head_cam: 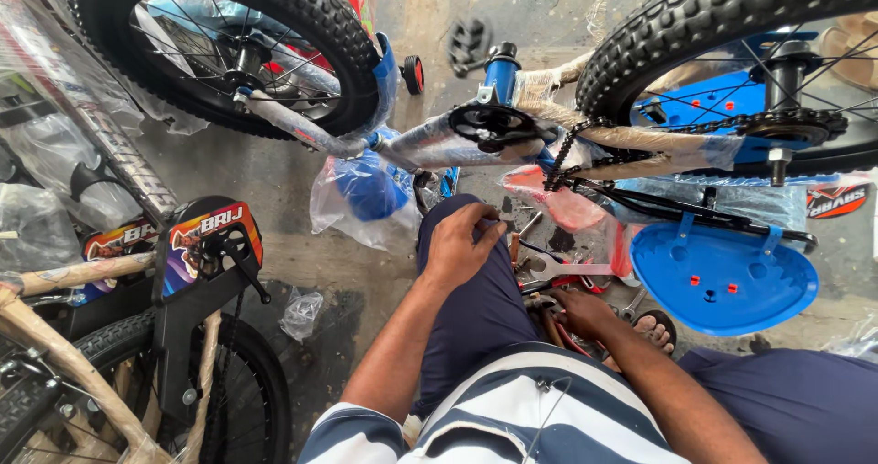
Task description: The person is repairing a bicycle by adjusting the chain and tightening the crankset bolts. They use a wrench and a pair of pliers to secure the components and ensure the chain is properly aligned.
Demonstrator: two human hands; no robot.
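Fingers (483, 231) of the left hand (460, 242) are curled tight and pinched on a small metal part that is too small to identify, just near of the upturned blue bicycle's crank sprocket (494, 124). Fingers of the right hand (583, 310) are bent down among the tools (549, 267) on the floor between the knees, though I cannot tell whether they grip one. To the right lies a blue chain guard (722, 279), under the knobby rear tyre (704, 16).

One head-worn camera looks steeply down, close over the lap, floor and upturned bicycle (512, 135).
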